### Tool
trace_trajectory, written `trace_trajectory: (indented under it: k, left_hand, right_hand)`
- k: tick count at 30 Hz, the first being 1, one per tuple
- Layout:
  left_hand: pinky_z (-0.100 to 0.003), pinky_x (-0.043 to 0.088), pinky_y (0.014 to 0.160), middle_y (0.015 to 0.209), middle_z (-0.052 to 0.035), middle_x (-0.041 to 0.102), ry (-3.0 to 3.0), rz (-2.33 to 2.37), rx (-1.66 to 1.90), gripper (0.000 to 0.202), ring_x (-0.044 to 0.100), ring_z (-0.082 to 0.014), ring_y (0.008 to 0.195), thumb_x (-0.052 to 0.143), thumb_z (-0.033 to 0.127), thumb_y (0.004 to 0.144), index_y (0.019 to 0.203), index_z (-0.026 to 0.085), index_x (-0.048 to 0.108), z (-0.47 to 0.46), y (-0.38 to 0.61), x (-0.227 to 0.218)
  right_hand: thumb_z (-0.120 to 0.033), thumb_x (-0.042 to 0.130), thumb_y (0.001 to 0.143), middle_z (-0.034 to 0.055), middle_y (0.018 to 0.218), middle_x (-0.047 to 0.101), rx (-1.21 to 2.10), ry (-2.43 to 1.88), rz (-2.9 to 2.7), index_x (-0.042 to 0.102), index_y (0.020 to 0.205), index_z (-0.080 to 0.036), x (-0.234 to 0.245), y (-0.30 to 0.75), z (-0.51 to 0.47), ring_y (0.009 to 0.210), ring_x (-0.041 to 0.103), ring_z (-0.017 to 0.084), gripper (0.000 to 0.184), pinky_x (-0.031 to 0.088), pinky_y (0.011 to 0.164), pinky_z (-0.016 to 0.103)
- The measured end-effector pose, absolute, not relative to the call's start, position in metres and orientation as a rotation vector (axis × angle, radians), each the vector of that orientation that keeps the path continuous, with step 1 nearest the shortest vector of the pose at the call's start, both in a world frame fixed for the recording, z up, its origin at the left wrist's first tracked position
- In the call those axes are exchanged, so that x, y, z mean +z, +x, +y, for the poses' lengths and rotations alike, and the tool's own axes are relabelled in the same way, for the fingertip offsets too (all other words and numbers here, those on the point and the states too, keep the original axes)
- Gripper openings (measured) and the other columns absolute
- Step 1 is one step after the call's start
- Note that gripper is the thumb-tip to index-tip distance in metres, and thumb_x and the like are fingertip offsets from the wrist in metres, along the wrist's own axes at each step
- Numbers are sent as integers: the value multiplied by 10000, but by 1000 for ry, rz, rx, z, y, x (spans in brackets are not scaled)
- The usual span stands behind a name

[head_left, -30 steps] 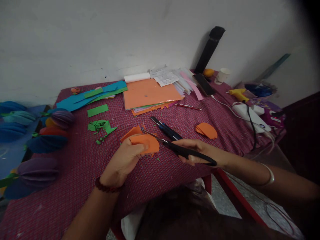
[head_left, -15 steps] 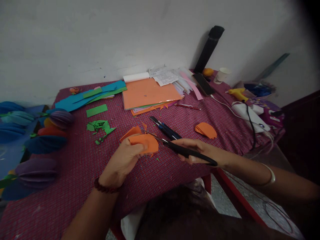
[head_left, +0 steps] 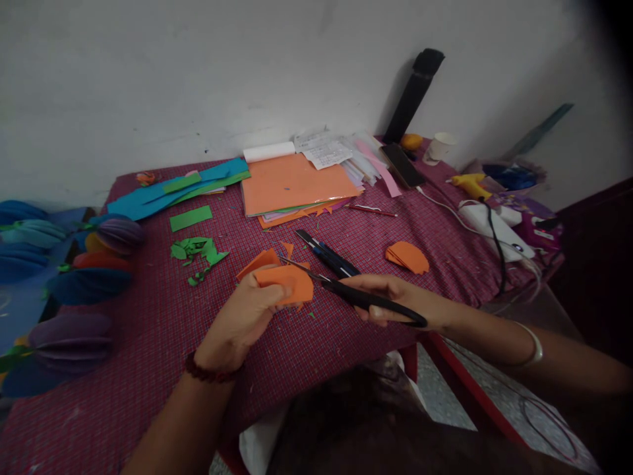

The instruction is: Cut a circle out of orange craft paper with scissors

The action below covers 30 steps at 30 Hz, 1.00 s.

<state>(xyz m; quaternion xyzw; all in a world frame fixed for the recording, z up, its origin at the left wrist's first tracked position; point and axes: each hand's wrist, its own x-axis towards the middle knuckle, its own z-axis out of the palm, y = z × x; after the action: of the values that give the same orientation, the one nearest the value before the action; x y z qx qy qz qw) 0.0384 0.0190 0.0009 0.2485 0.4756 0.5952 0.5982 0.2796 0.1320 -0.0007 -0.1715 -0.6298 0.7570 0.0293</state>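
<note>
Between the thumb and fingers of my left hand [head_left: 252, 309] is a piece of orange paper [head_left: 298, 282] with a rounded right edge. My right hand [head_left: 390, 297] is closed on the black handles of a pair of scissors [head_left: 366, 297]. The blades reach left along the paper's upper edge, and a small orange scrap [head_left: 288, 249] is by their tips. More orange paper [head_left: 261, 260] lies just behind my left hand. Beyond the scissors lie dark cutters [head_left: 326, 256]. A stack of rounded orange pieces [head_left: 407, 256] rests to the right.
Green scraps [head_left: 198, 254] and a green strip [head_left: 190, 218] lie on the left of the checked tablecloth [head_left: 341, 356]. Orange sheets [head_left: 297, 185] are stacked at the back. Paper ornaments [head_left: 89, 284] stand at far left. A phone [head_left: 401, 166] and white cable are at right.
The orange scrap by the blade tips has come away further and shows more plainly. Both hands keep almost the same place, and the scissors have shifted only slightly.
</note>
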Motion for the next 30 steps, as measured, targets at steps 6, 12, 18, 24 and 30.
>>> trace_trajectory:
  k: [6,12,18,24,30]
  left_hand:
    - [-240,484,603,681,-19,681,572,1128,1364,118,596,-131,615,723,128,573,686,148,697,20,39,3]
    - [-237,478,620,684,-19,675,615,1128,1352,105,597,-130,629,703,118,574,675,140,683,18,35,-1]
    - [-248,493,650,744,-30,723,664,1106,1273,187,632,-138,643,745,152,577,763,145,724,16,30,1]
    - [-263,505,718,850,-60,750,666,1116,1220,284,667,-168,747,775,131,541,823,144,749,16,29,-4]
    - [-257,487,677,851,-71,747,708,1131,1155,240,645,-168,735,769,152,538,777,142,751,16,29,-11]
  right_hand:
    - [-434,692,853,15,905,559,2323,-507,-1954,504,1412,-223,-2,282,133,608,414,45,626,341,515,174]
    - [-492,698,828,18,891,558,2315,-579,-1992,489,1424,-192,1,283,132,590,400,46,699,340,504,175]
    - [-442,677,862,16,863,540,2299,-562,-2099,505,1421,-201,5,288,136,608,401,53,633,324,502,163]
    - [-469,657,873,4,831,515,2312,-553,-2199,480,1437,-214,10,297,144,636,436,68,644,348,522,165]
    - [-474,655,870,75,1028,578,2239,-371,-2309,474,1438,-173,14,299,148,906,541,148,667,468,806,277]
